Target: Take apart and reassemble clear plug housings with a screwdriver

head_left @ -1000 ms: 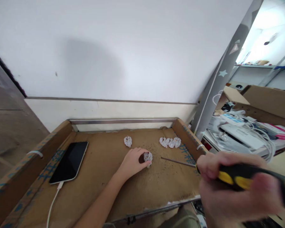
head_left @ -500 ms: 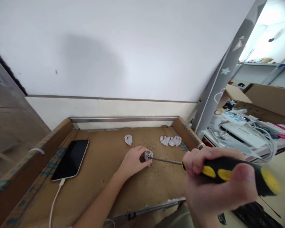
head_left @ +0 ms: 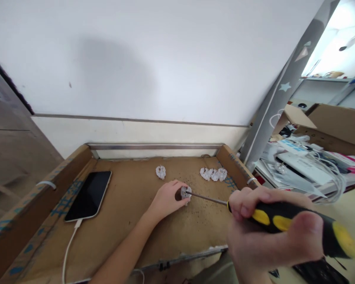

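My left hand [head_left: 165, 199] grips a small clear plastic plug [head_left: 185, 193] against the cardboard-lined work surface [head_left: 130, 221]. My right hand [head_left: 272, 232] is wrapped round the black and yellow handle of a screwdriver [head_left: 286, 223]. Its thin metal shaft runs leftward and its tip touches the plug. One more clear plug [head_left: 160, 171] lies farther back, and a row of three clear plugs [head_left: 213, 174] sits at the back right.
A black phone [head_left: 90, 195] with a white cable [head_left: 68, 252] lies at the left of the tray. Cardboard walls [head_left: 38, 189] edge the surface. To the right are a grey post [head_left: 272, 106], cardboard boxes [head_left: 337, 126] and a pile of white cables and devices [head_left: 307, 161].
My right hand has brought the screwdriver leftward until its tip reached the plug held by my left hand. The left hand has stayed in place.
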### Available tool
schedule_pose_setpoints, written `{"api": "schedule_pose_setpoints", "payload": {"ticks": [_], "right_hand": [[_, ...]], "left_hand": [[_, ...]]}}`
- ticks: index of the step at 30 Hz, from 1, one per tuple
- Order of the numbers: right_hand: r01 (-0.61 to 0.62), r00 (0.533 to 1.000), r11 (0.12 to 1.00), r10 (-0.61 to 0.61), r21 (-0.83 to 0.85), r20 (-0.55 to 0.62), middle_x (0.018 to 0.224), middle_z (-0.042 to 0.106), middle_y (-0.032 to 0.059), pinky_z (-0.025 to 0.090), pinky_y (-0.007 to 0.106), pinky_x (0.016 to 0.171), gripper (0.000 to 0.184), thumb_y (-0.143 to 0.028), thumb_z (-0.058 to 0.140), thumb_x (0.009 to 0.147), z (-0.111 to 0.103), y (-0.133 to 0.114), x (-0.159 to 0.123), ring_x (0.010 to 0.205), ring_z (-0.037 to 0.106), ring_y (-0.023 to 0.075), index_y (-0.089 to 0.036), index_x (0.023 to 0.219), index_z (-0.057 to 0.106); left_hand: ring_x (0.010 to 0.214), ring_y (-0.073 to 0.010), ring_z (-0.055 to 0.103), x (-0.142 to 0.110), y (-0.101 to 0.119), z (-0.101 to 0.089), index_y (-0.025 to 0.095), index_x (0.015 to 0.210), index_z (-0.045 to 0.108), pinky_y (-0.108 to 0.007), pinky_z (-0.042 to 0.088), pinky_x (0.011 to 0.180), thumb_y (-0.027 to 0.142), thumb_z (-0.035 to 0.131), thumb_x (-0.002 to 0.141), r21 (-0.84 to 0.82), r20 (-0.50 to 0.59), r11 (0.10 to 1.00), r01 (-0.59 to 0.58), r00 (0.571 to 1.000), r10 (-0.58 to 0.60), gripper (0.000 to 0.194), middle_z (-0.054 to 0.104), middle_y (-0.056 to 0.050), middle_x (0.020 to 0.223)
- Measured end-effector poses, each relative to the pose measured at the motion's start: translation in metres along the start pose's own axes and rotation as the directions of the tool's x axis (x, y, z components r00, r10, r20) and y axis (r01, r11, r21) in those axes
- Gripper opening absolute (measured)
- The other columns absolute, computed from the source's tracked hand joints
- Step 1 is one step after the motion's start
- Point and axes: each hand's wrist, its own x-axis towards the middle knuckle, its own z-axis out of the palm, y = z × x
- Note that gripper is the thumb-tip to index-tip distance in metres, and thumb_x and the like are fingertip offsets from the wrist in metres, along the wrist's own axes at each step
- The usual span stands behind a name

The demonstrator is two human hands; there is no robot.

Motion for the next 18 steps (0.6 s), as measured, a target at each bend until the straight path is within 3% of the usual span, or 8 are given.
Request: {"api": "schedule_pose_setpoints", "payload": {"ticks": [4, 6, 8, 10, 12, 14, 16, 18], "right_hand": [[-0.044, 0.999, 0.993, 0.044, -0.106, -0.006, 0.059, 0.047, -0.0046, 0.035, 0.023, 0.04, 0.021, -0.038, 0.054, 0.081, 0.008, 0.007, 0.008, 0.044, 0.044, 0.0084, -0.02, 0.082, 0.044], [-0.101, 0.985, 0.967, 0.131, -0.233, 0.116, 0.07, 0.052, -0.0023, 0.042, 0.024, 0.046, 0.025, -0.04, 0.059, 0.079, 0.006, 0.012, 0.027, 0.052, 0.052, 0.0092, -0.019, 0.083, 0.045], [-0.083, 0.896, 0.902, 0.253, -0.424, 0.365, 0.073, 0.055, 0.0005, 0.046, 0.025, 0.055, 0.03, -0.045, 0.061, 0.076, 0.002, 0.015, 0.055, 0.063, 0.056, 0.011, -0.017, 0.082, 0.051], [0.107, 0.814, 0.805, 0.266, -0.583, 0.516, 0.075, 0.057, 0.0013, 0.044, 0.023, 0.057, 0.033, -0.045, 0.066, 0.071, -0.003, 0.014, 0.087, 0.065, 0.055, 0.0103, -0.017, 0.086, 0.056], [0.336, 0.793, 0.635, 0.208, -0.695, 0.573, 0.067, 0.053, -0.0021, 0.037, 0.022, 0.052, 0.048, -0.044, 0.071, 0.065, -0.004, 0.009, 0.112, 0.057, 0.048, 0.0078, -0.019, 0.102, 0.056], [0.48, 0.746, 0.509, 0.192, -0.715, 0.638, 0.058, 0.046, -0.0055, 0.031, 0.021, 0.049, 0.062, -0.044, 0.073, 0.063, 0.001, 0.002, 0.128, 0.049, 0.041, 0.0061, -0.019, 0.116, 0.051], [0.565, 0.634, 0.499, 0.245, -0.656, 0.733, 0.054, 0.045, -0.0062, 0.029, 0.021, 0.047, 0.054, -0.044, 0.07, 0.067, 0.01, -0.004, 0.137, 0.045, 0.039, 0.0051, -0.019, 0.112, 0.054], [0.607, 0.455, 0.564, 0.33, -0.56, 0.827, 0.057, 0.051, -0.0047, 0.029, 0.021, 0.045, 0.037, -0.044, 0.066, 0.071, 0.021, -0.008, 0.144, 0.044, 0.039, 0.004, -0.02, 0.098, 0.059]], "left_hand": [[0.089, -0.0192, 0.058, 0.001, -0.002, 0.0, 0.025, 0.101, 0.062, -0.031, 0.045, 0.082, 0.035, 0.065, 0.075, -0.012, 0.023, 1.0, 0.021, 1.0, -0.021, 0.028, 0.064, -0.001, 0.097], [0.087, -0.0192, 0.059, 0.001, -0.004, 0.001, 0.024, 0.1, 0.062, -0.031, 0.045, 0.081, 0.037, 0.064, 0.075, -0.016, 0.022, 0.999, 0.035, 0.999, -0.034, 0.028, 0.065, -0.001, 0.095], [0.085, -0.0193, 0.059, 0.001, -0.005, 0.002, 0.023, 0.098, 0.062, -0.031, 0.046, 0.079, 0.038, 0.064, 0.075, -0.013, 0.015, 0.999, 0.045, 0.999, -0.045, 0.027, 0.065, -0.002, 0.093], [0.085, -0.0191, 0.06, 0.001, -0.007, 0.003, 0.023, 0.097, 0.062, -0.03, 0.046, 0.079, 0.039, 0.065, 0.075, -0.01, 0.012, 0.999, 0.046, 0.999, -0.045, 0.028, 0.065, -0.002, 0.092], [0.085, -0.0189, 0.06, 0.001, -0.007, 0.004, 0.023, 0.098, 0.062, -0.03, 0.046, 0.079, 0.039, 0.065, 0.075, -0.008, 0.017, 0.999, 0.036, 0.999, -0.036, 0.028, 0.065, -0.002, 0.092], [0.086, -0.0193, 0.06, 0.001, -0.006, 0.004, 0.023, 0.099, 0.062, -0.03, 0.046, 0.079, 0.039, 0.064, 0.076, -0.005, 0.016, 0.999, 0.032, 0.999, -0.032, 0.028, 0.065, -0.002, 0.093], [0.088, -0.0196, 0.059, 0.001, -0.006, 0.005, 0.023, 0.099, 0.062, -0.031, 0.046, 0.081, 0.039, 0.065, 0.075, -0.003, 0.009, 0.999, 0.035, 0.999, -0.035, 0.029, 0.065, -0.002, 0.094], [0.089, -0.0193, 0.059, 0.001, -0.006, 0.006, 0.023, 0.1, 0.062, -0.031, 0.046, 0.082, 0.039, 0.065, 0.075, -0.013, 0.002, 0.999, 0.044, 0.999, -0.044, 0.03, 0.065, -0.002, 0.096]]}}
